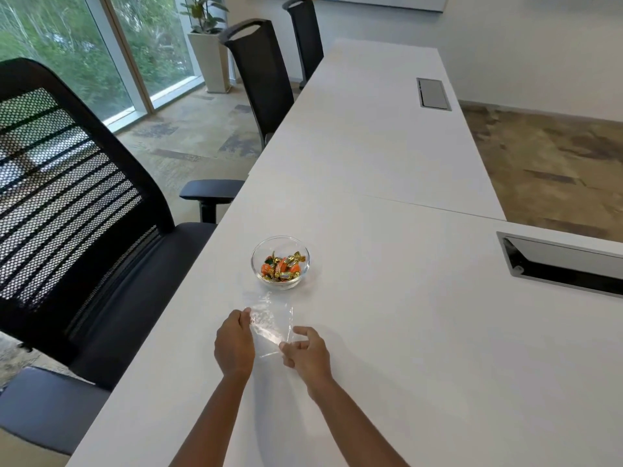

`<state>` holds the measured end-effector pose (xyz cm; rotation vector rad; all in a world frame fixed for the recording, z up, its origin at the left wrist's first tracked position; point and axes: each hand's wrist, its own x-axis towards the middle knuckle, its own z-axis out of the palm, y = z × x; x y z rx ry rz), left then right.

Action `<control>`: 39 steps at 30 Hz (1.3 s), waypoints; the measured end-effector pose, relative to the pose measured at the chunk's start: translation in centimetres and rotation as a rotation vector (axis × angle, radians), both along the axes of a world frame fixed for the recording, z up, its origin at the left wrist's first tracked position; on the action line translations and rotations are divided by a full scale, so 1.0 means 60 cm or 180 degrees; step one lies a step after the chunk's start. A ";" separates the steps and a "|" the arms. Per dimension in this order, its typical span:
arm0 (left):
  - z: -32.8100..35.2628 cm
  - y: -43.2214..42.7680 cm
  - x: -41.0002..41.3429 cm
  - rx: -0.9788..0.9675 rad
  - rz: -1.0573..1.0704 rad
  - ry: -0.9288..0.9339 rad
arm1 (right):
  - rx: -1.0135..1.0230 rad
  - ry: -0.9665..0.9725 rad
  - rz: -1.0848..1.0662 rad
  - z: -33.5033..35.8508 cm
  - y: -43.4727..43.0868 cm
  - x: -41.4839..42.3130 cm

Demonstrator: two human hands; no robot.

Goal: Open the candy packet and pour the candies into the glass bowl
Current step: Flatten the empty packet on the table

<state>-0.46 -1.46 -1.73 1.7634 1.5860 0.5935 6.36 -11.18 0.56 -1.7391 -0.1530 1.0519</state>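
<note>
A long white table (387, 163) runs away from the viewer, with a black mesh-backed office chair (77, 203) drawn up on its left side and two more black chairs (263, 79) farther along the same edge. Two metal cable hatches are set into the tabletop, the nearer one (563, 261) at the right and the other (433, 93) well beyond it. A clear glass bowl (280, 262) stands on the table near its left edge, holding wrapped candies (281, 267) in orange, gold and green. Just in front of the bowl, the clear plastic candy packet (273, 323) lies flat and looks empty. The left hand (234, 342) pinches the packet's left edge between thumb and fingers. The right hand (305, 350) rests at the packet's near right corner with its fingers loosely spread; whether it actually grips the plastic cannot be told.
</note>
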 end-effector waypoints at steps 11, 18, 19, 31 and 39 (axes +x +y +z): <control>-0.011 0.010 -0.011 0.0320 -0.0501 0.0956 | -0.0994 -0.2523 0.1193 -0.021 -0.002 -0.025; -0.017 -0.005 -0.015 0.1073 -0.1649 0.1161 | -0.1311 -0.4162 0.2079 -0.028 -0.004 -0.029; -0.027 -0.005 -0.019 0.0993 -0.1933 0.1266 | -0.1389 -0.4110 0.2215 -0.026 -0.003 -0.030; -0.054 0.003 -0.035 0.1070 -0.2160 0.1437 | -0.1120 -0.3327 0.2781 -0.066 -0.006 0.014; 0.004 0.065 0.038 -0.0029 -0.0642 -0.0441 | -0.0136 -0.1623 0.0774 -0.005 0.062 0.098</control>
